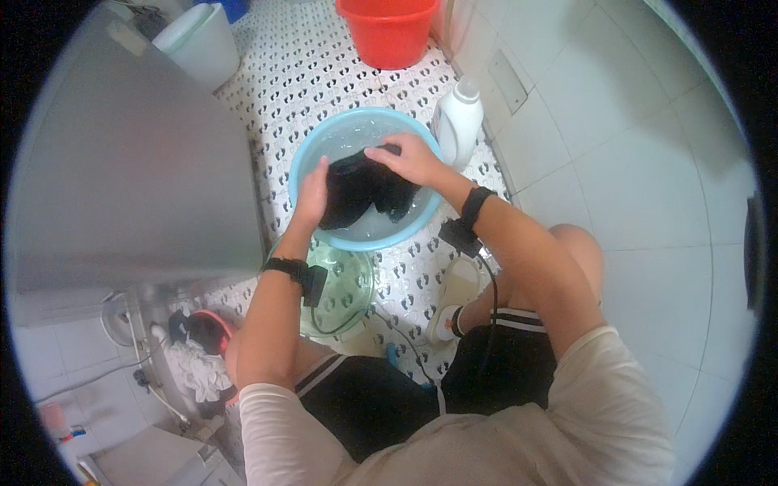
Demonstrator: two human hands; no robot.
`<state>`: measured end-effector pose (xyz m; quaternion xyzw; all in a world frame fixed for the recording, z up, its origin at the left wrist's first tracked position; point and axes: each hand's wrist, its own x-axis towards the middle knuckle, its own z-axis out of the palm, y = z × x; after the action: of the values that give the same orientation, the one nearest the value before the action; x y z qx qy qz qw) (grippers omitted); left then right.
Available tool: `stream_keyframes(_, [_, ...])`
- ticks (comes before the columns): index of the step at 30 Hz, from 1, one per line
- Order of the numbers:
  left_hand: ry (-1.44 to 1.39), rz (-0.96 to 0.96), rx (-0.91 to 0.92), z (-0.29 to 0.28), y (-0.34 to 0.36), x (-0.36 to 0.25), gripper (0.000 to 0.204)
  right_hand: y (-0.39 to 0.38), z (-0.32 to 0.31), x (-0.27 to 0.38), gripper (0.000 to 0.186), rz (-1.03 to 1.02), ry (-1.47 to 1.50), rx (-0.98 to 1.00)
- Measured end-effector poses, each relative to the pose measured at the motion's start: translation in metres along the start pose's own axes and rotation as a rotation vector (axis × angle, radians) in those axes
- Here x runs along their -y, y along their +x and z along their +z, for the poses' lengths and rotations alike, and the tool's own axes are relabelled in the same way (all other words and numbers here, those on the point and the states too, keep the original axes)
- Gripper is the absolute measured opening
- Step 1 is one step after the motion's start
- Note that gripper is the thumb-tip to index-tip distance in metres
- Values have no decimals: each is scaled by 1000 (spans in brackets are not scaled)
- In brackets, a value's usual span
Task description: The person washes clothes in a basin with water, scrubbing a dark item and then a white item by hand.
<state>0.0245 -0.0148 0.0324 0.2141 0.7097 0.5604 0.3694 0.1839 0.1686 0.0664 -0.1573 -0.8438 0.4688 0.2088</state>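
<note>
The right hand [412, 159] pinches the upper edge of a soft black cloth garment [356, 190] between thumb and fingers; the left hand [313, 192] lies along the garment's left edge, thumb up, its other fingers hidden, so how tightly they grip I cannot tell. The garment is inside a round light-blue plastic basin [369, 245] holding water, its lower part down at the water. The work looks partway along: the garment is in the water and in hand, but not yet out of the basin.

Nearest on the floor, just inside the basin's near rim, stands a see-through green basin [344, 283]; toward the floor's left edge, crumpled white cloth [194, 368] lies beside a red container [212, 317]. The floor [288, 73] is white with small black footprint prints. A white plastic bottle [459, 130] stands just beyond the blue basin's right rim, near a pale tiled wall [583, 154]. Farther off, a red bucket [393, 36] stands near the floor's far right corner, a white bucket [207, 57] toward the far left
</note>
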Motion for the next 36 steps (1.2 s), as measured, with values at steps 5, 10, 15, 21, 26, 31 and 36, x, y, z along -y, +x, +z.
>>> stream_keyframes(5, [622,41,168,-13,15,27,44,-11,16,-48,49,-15,-257,161])
stream_keyframes(10, [908,378,27,-8,14,51,96,-21,29,-73,98,-59,-432,234])
stream_keyframes(15, [1021,235,192,-1,18,47,156,-23,42,-79,149,-2,-466,404])
stream_keyframes(21, [930,206,210,1,40,59,150,-11,61,-76,136,39,-402,396])
stream_keyframes(26, [1027,88,245,13,53,68,123,-3,71,-76,123,213,-381,456])
stream_keyframes(31, [1059,-15,231,24,55,72,113,2,79,-86,88,174,-470,470])
stream_keyframes(36, [1073,-51,249,27,58,76,107,4,86,-83,59,96,-349,446])
